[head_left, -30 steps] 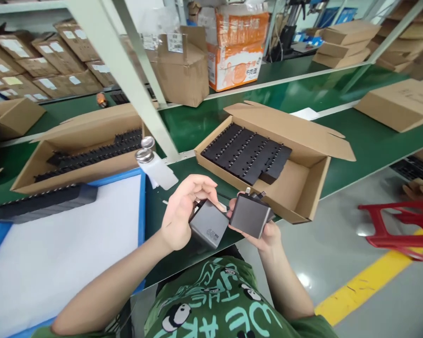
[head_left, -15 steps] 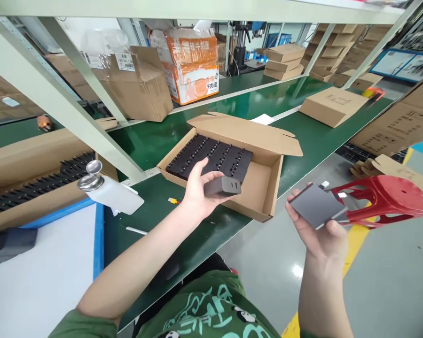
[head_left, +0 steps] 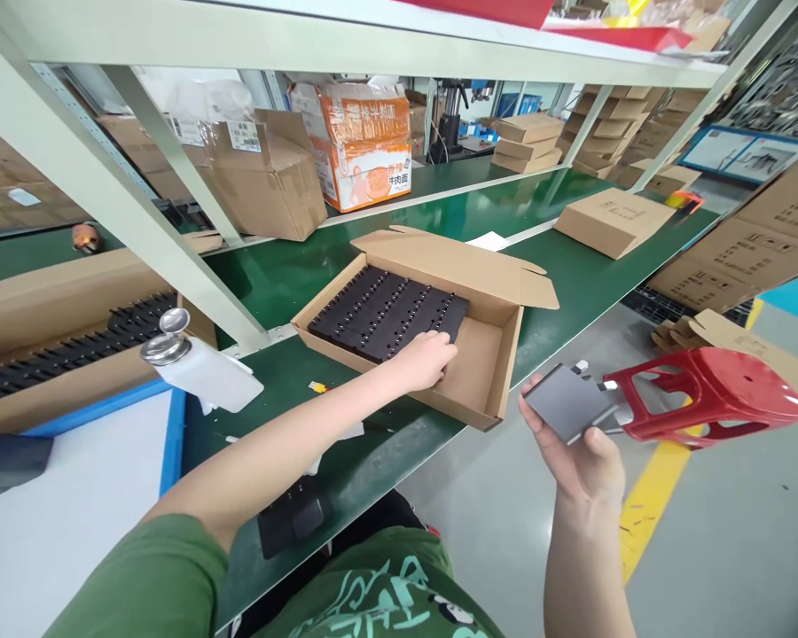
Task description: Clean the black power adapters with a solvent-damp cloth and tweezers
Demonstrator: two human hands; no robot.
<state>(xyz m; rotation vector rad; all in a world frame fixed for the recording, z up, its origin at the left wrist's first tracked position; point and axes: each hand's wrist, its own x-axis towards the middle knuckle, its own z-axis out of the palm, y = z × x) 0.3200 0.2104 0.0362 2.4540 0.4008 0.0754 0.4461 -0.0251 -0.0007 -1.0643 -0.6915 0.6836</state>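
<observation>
**Left hand in the open carton, right hand holding a grey charger block**

At the bottom of the frame a green printed shirt is seen, with both bare forearms stretched out from it. At lower right, the right hand is held palm up over the grey floor; a flat dark grey rectangular charger block is pinched between its thumb and curled fingers, with metal prongs visible at the block's far end. Just beyond that block, a red plastic stool is seen lying tipped on the floor.

At lower left, a white pad with a blue border is laid on the green bench top; a black block lies near the bench's front edge, below the left forearm. A white plastic bottle with a metal cap lies on its side at centre left.

In the middle of the frame, the left hand is placed inside the open shallow brown cardboard carton, fingers bent downward at the near edge of the rows of dark charger blocks packed in the carton's left part. Whether anything is gripped under that hand cannot be told. The carton's right part shows bare cardboard.

Farther left, a long brown cardboard box with black parts is partly hidden by a pale green shelf post. In the upper middle, an orange and white printed carton is stood beside a plain brown box. At upper right, a closed flat brown box rests on the green belt.
</observation>
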